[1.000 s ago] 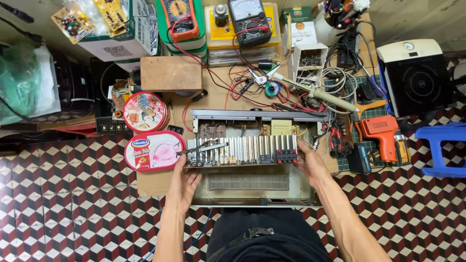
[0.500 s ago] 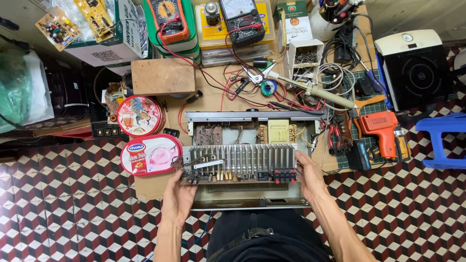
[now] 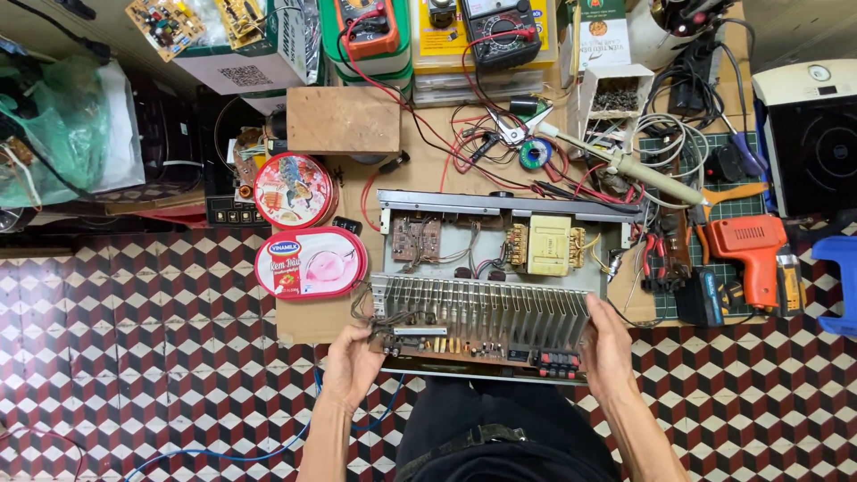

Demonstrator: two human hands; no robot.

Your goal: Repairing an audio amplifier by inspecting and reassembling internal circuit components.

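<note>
While both hands' fingers grip its ends, the finned circuit board (image 3: 482, 323) tilts above the open chassis (image 3: 500, 234).

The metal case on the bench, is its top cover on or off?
Off. The metal case lies open from above: its circuit board, yellow transformer and wiring show inside.

Two multimeters (image 3: 370, 22) (image 3: 498, 31), two tubs (image 3: 293, 190) (image 3: 312, 261)

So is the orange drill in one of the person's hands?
No, the orange drill lies on the table's right side, while both hands grip the finned metal board.
</note>
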